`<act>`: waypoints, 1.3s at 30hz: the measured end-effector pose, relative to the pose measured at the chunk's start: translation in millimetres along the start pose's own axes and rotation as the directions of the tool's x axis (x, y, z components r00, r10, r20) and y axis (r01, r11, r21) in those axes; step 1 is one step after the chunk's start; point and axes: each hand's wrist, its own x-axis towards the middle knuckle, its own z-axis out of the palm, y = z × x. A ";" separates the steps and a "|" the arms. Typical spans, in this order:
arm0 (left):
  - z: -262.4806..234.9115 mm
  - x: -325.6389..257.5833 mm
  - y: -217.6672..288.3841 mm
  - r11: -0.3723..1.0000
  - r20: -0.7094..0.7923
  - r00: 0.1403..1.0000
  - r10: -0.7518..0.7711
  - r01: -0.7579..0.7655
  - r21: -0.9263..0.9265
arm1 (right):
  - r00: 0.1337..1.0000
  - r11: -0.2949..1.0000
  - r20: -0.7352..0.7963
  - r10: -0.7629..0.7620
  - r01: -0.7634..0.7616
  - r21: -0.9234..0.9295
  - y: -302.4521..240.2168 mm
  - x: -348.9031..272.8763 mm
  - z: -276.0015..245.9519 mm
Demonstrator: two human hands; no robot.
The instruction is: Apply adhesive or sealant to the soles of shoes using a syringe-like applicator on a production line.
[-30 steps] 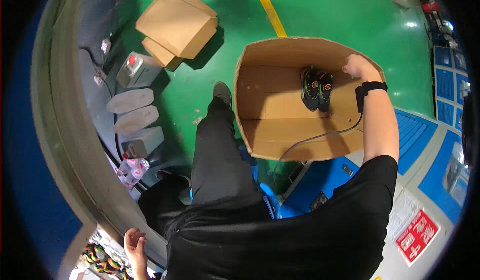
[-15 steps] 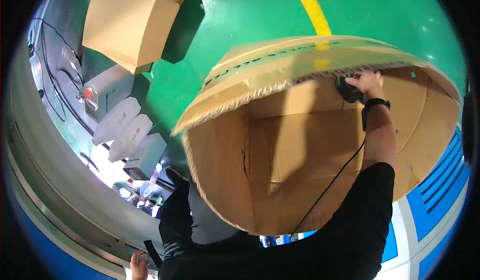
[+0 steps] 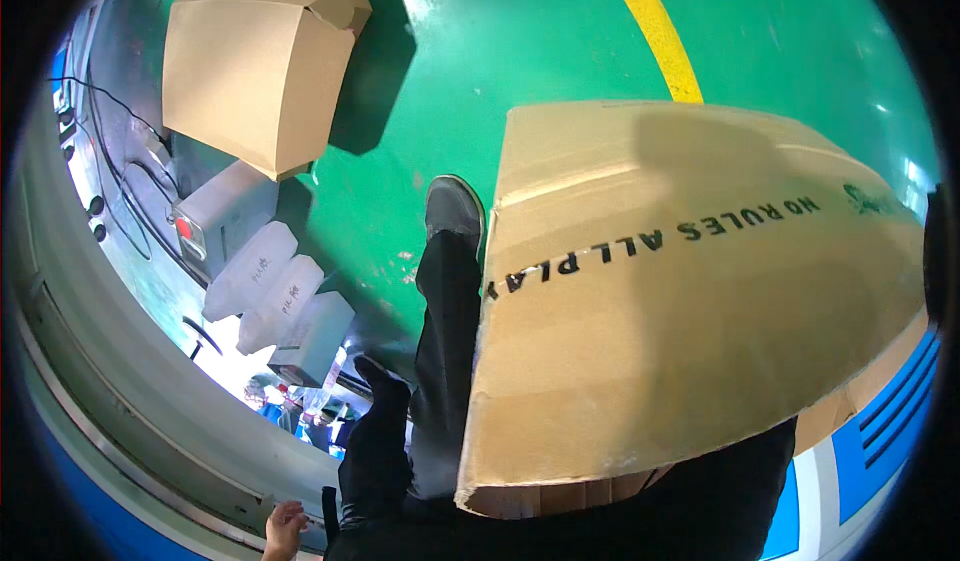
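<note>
The big cardboard box [image 3: 690,301] hides my right hand, so its grip I cannot tell. My left hand [image 3: 283,527], below-left of the box, hangs loosely open, holding nothing. With one-sided support the box may tip onto my shoe [image 3: 455,209].

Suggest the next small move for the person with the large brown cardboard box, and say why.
Probably lower or tilt the large brown cardboard box away from the head. Its printed side fills the right half of the view and hides the right hand, so nothing inside shows. The left hand hangs low by the grey curved bench edge, touching nothing; it could steady the box's near edge.
</note>
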 end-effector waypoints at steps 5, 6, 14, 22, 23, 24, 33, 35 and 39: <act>3.9 21.5 0.3 0.999 0.036 0.999 0.001 -0.002 0.039 | 1.000 0.997 0.017 -0.017 0.019 -0.073 -40.4 -3.7 1.1; 6.1 24.2 0.3 0.999 0.043 0.999 0.009 -0.011 0.041 | 1.000 0.996 0.020 -0.012 0.013 -0.093 -44.8 -9.4 -0.6; -1.3 42.3 -44.0 0.945 0.230 0.928 0.294 -0.318 0.076 | 0.995 0.956 0.059 0.079 -0.059 -0.287 -52.3 -105.3 -44.4; 29.9 -17.6 7.3 0.822 0.166 0.810 0.563 -0.569 -0.011 | 0.984 0.959 0.170 0.045 0.006 -0.284 -116.3 -192.3 -158.2; 32.9 -29.8 5.5 0.842 0.133 0.832 0.539 -0.526 -0.123 | 0.989 0.960 0.147 0.024 0.018 -0.278 -121.5 -204.9 -169.7; 33.8 -39.9 0.8 0.844 0.136 0.837 0.530 -0.506 -0.178 | 1.000 0.983 0.007 -0.007 0.009 -0.182 -120.7 -221.8 -181.9; 65.2 -110.7 -146.4 0.492 -0.337 0.628 0.701 -0.769 -0.408 | 0.921 0.990 -0.385 0.066 -0.011 0.143 -197.4 -338.2 -300.4; 74.1 -133.0 -174.1 0.410 -0.513 0.485 0.708 -0.874 -0.261 | 0.901 0.995 -0.431 0.057 -0.015 0.102 -219.9 -362.3 -323.1; 103.0 -122.4 -288.0 0.306 -0.726 0.317 0.610 -0.940 -0.153 | 0.792 0.957 -0.579 -0.194 0.283 0.067 -286.7 -425.7 -359.8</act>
